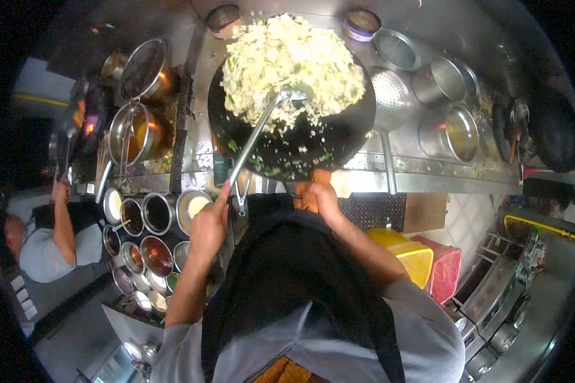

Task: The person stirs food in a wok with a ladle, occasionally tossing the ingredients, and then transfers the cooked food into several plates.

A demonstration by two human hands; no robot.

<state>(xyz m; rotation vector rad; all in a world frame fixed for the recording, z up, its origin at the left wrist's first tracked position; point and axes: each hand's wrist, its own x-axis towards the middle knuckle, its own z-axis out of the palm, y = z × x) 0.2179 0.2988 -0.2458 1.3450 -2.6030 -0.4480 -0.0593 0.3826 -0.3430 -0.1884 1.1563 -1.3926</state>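
Note:
A large black wok (236,137) stands in front of me. A heap of pale yellow-white food (294,54), looking like fried rice with green bits, fills its far side. My left hand (211,220) is closed around the long handle of a metal ladle (254,142). The ladle's bowl rests against the near edge of the heap. At the wok's near rim, my right hand (322,199) grips a folded orange-brown cloth (308,196). Whatever lies under the cloth is hidden. Loose grains and green pieces are scattered over the wok's near part.
Right of the wok are a perforated skimmer (390,102) and steel pots (450,132). A pot of brownish liquid (133,134) stands left. Several sauce containers (156,255) sit at lower left. Another person (54,246) works at far left. Yellow (415,263) and red bins (446,274) are at right.

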